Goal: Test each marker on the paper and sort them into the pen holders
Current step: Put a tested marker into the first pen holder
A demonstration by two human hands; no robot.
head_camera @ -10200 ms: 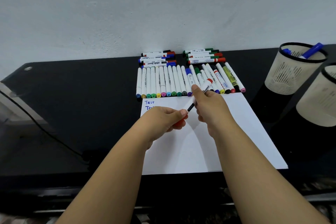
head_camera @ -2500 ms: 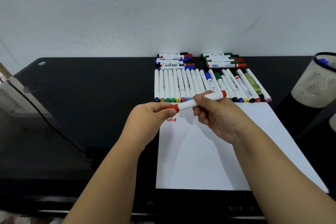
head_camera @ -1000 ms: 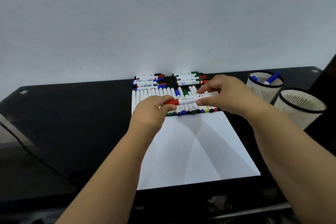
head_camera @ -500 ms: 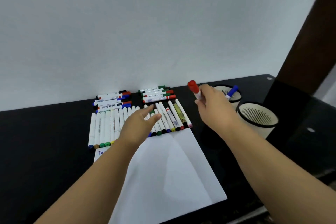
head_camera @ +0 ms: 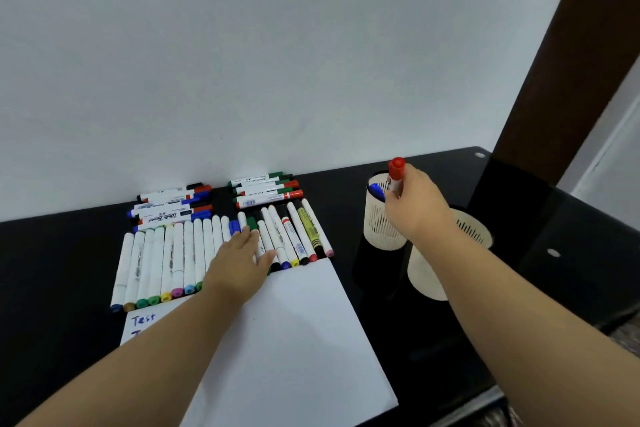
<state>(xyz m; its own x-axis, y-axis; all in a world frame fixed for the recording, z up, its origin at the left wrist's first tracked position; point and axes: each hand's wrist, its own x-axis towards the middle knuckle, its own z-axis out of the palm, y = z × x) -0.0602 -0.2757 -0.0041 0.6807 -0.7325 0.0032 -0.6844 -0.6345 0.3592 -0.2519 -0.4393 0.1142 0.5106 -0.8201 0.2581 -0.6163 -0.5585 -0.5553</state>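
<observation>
The right hand pinches a red-capped marker upright, cap uppermost, directly over the mouth of the far pen holder, which already contains a blue marker; the vertical hold suits dropping it in barrel first, and this appears to be the sorting step for a marker judged tested. The near pen holder stands just beside the first, its contents not visible. The left hand lies flat with fingers straight across the row of markers on the black counter, gripping nothing, apparently placed to select the next one. The row sits along the top edge of the paper, within easy reach for testing; blue writing shows at the sheet's upper left corner. Two stacks of larger markers lie against the wall
</observation>
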